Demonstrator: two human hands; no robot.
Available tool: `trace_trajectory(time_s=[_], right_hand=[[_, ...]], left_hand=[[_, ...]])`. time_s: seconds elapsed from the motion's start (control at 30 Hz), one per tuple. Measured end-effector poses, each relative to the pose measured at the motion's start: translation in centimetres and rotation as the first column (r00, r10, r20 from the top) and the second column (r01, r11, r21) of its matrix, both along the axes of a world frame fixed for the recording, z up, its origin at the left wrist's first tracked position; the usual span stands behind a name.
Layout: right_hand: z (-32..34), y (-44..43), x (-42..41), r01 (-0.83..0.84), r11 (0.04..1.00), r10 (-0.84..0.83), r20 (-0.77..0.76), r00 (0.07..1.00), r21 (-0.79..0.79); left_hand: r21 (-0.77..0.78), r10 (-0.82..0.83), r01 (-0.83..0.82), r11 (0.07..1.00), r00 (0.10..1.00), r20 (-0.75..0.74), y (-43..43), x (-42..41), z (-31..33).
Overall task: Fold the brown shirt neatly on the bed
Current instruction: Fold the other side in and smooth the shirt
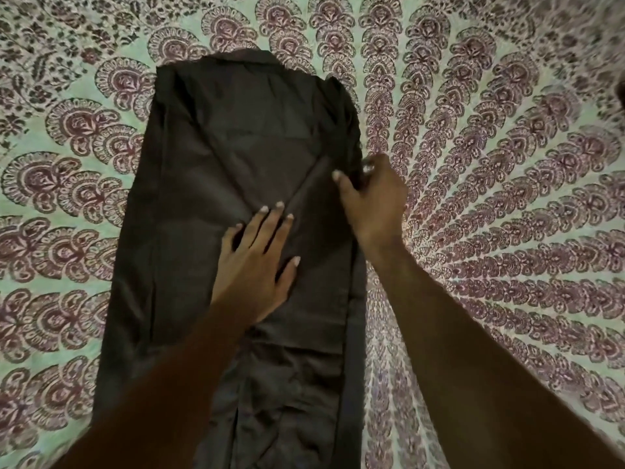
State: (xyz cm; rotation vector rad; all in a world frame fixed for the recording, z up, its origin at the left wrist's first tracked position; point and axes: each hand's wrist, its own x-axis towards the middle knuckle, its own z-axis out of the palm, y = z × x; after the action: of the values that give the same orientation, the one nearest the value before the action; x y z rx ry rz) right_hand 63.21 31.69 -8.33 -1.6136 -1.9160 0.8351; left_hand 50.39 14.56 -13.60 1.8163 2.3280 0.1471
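Note:
The brown shirt [209, 184] lies lengthwise on the bed, collar at the far end, both sides folded inward into a long narrow strip with the sleeves crossing over its back. My left hand [260, 262] rests flat on the middle of the shirt, fingers straight and spread, pressing the folded sleeve down. My right hand [372, 201] is at the shirt's right edge, thumb on top of the cloth and fingers curled under the fold, pinching that edge.
The bed is covered by a pale green sheet [507, 198] printed with purple peacock-feather motifs, which spreads out on every side of the shirt. A dark blurred shape [620, 93] shows at the right edge.

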Motion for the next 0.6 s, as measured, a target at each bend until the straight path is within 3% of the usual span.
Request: trace_trajectory(time_s=[0.07, 0.23, 0.43, 0.53, 0.6], right_hand=[[0.2, 4.0, -2.4, -0.003, 0.998, 0.003, -0.004, 1.0, 0.057], [0.1, 10.5, -6.8, -0.046, 0.999, 0.045, 0.089, 0.995, 0.011], [-1.5, 14.8, -7.5, 0.209, 0.942, -0.243, -0.101, 0.965, -0.262], [-2.1, 15.2, -7.0, 0.223, 0.888, -0.336, -0.236, 0.912, -0.403], [-2.8, 15.1, -6.7, 0.193, 0.881, -0.32, -0.245, 0.915, -0.432]], left_hand=[[0.007, 0.004, -0.004, 1.0, 1.0, -0.008, 0.0, 0.0, -0.2], [-0.034, -0.006, 0.005, 0.999, 0.999, -0.04, 0.2, -0.2, -0.4], [-0.034, -0.007, 0.004, 0.999, 0.997, -0.072, 0.3, -0.3, -0.7], [-0.022, -0.009, 0.008, 1.0, 0.997, -0.077, 0.3, -0.4, -0.8], [-0.008, -0.007, 0.006, 1.0, 0.996, -0.083, 0.2, -0.4, -0.9]])
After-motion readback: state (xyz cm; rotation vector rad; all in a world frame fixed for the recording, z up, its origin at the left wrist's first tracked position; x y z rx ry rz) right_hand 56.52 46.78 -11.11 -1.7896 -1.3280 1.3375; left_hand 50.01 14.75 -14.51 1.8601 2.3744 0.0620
